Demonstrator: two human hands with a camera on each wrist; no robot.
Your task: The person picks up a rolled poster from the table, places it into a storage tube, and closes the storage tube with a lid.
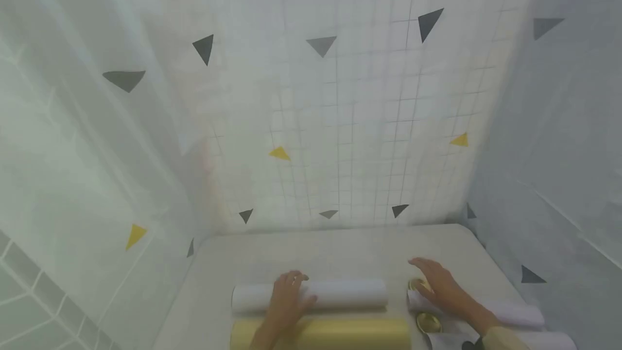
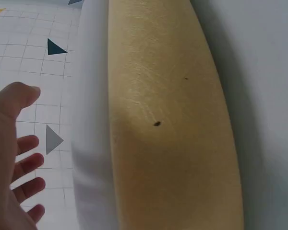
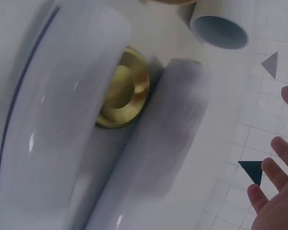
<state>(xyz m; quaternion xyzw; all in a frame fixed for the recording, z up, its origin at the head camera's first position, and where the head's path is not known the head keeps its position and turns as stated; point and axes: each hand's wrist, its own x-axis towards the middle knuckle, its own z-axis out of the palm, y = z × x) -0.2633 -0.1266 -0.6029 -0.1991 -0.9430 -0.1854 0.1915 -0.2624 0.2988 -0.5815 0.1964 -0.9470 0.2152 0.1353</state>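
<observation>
My left hand (image 1: 288,301) is over the white tube (image 1: 347,291), its wrist crossing above the yellow tube (image 1: 359,334). In the left wrist view its fingers are loosely bent with nothing between them, and the yellow tube (image 2: 173,158) lies beside the white tube (image 2: 93,124). My right hand (image 1: 444,288) hovers over a white roll (image 1: 515,313), fingers extended to the left. Near it sit a gold round cap (image 1: 428,322) and a second gold cap (image 1: 414,284), partly hidden by the hand. The right wrist view shows that hand's fingers spread apart, holding nothing.
Another white roll (image 1: 546,340) lies at the front right. All of this rests on a white surface (image 1: 311,250) with rounded back corners. Behind it hangs a pale sheet with a grid and triangles (image 1: 323,46). Grey side walls (image 1: 573,177) rise left and right.
</observation>
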